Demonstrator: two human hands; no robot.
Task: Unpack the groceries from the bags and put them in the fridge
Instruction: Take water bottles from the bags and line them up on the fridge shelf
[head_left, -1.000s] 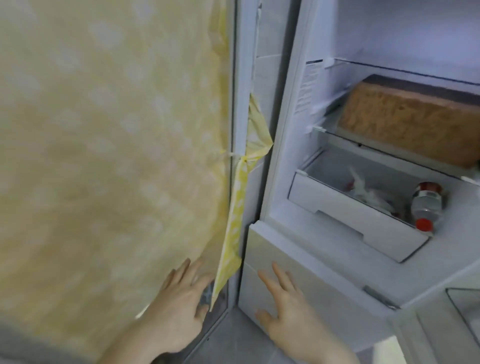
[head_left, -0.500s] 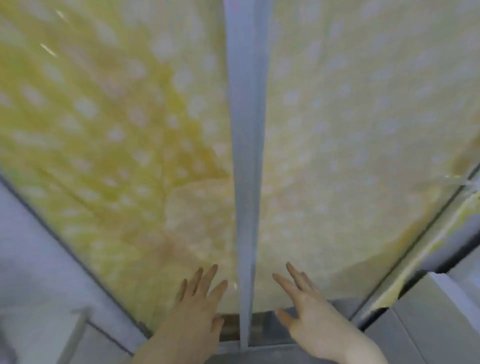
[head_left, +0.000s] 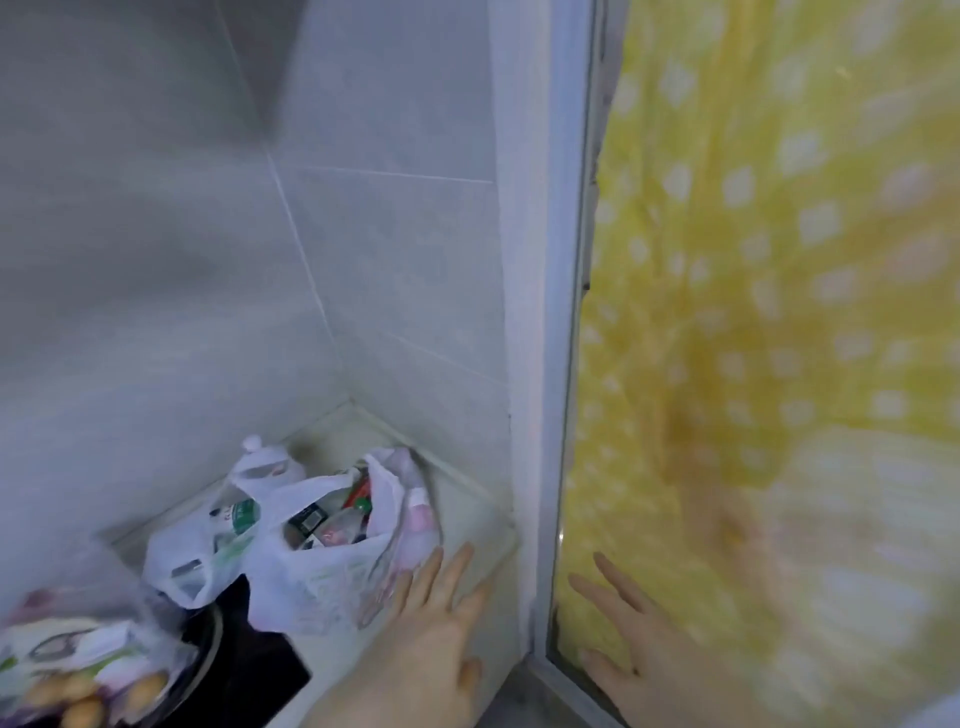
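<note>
Both hands free, grocery bags waiting in the tiled corner.

The left hand (head_left: 434, 621) and right hand (head_left: 626, 631) hover with fingers spread, grasping nothing, the right in front of a yellow dotted curtain (head_left: 769, 332). Just beyond the left fingertips, two white plastic grocery bags (head_left: 311, 540) sit on the pale counter (head_left: 478, 514), bottles and packets showing inside, against the tiled wall (head_left: 363, 249).

White worktop (head_left: 470, 512) in tiled corner: two white grocery bags (head_left: 332, 551), packaged snacks (head_left: 78, 670) front-left, black hob (head_left: 249, 670).
</note>
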